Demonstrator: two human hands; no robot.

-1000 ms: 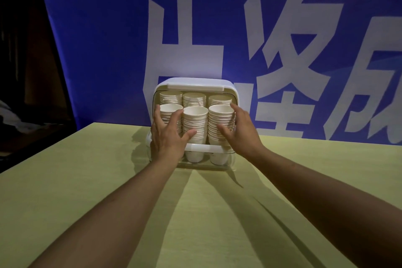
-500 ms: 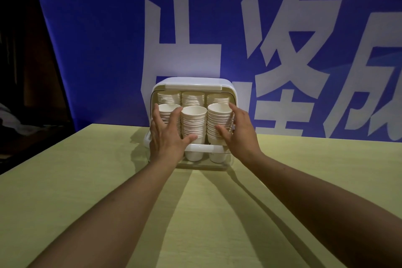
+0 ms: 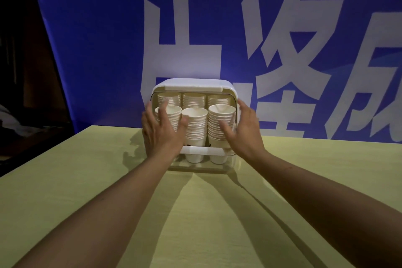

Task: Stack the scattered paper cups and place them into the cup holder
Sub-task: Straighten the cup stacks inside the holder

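A white cup holder (image 3: 193,85) with a rounded lid stands at the far side of the yellow-green table (image 3: 65,191). It holds several stacks of white paper cups (image 3: 195,124) in two rows. My left hand (image 3: 162,132) lies with spread straight fingers over the front left stack and partly hides it. My right hand (image 3: 243,130) is at the holder's right side, fingers straight, thumb by the front right stack. Neither hand grips a cup.
A blue banner (image 3: 108,39) with large white characters hangs right behind the holder. The table's left edge (image 3: 43,152) drops into a dark area.
Both hands have loosened from the front stacks: the fingers spread and straightened, and the right hand slid outward to the holder's right wall.
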